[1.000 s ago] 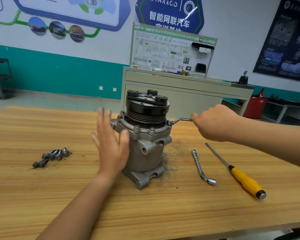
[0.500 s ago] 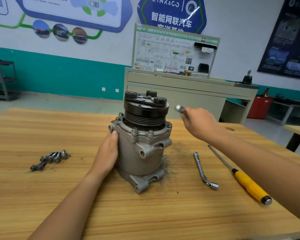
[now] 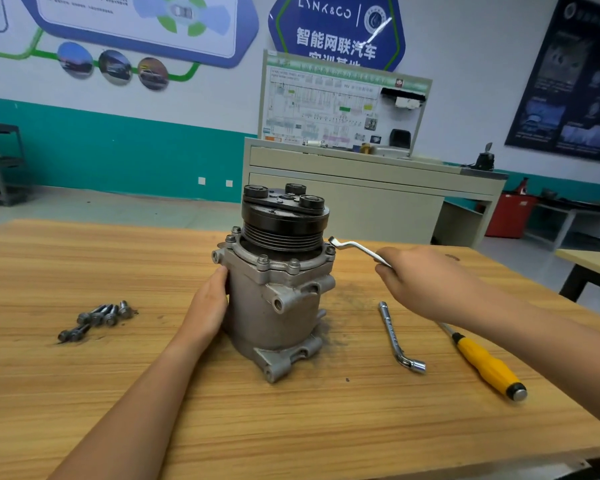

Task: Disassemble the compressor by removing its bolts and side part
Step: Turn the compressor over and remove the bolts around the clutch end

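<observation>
Your left hand holds the compressor by the left flank of its grey housing. The palm is flat against the metal and the thumb reaches up to just under the bolted flange. The fingers pass behind the body, out of view. The compressor stands upright on the wooden table, directly between your two hands, with its black clutch pulley on top, above the level of both grips.

Your right hand is closed round the shank of an offset ring spanner, with the fingers curled tight over the handle end. The spanner runs from that grip up and to the left. Its ring end is at the right edge of the flange, right by a flange bolt. You cannot tell whether the ring is seated on the bolt head. More bolts sit in the flange between your two hands.

Below your right hand, nearer you, an L-shaped socket wrench lies on the table with its socket end pointing toward you. Just beyond it, partly under your right forearm, lies a screwdriver with a yellow handle. Well out to the left of your left hand, a small cluster of loose bolts lies on the table. Dark grime is smeared on the wood between the compressor's base and the socket wrench.
</observation>
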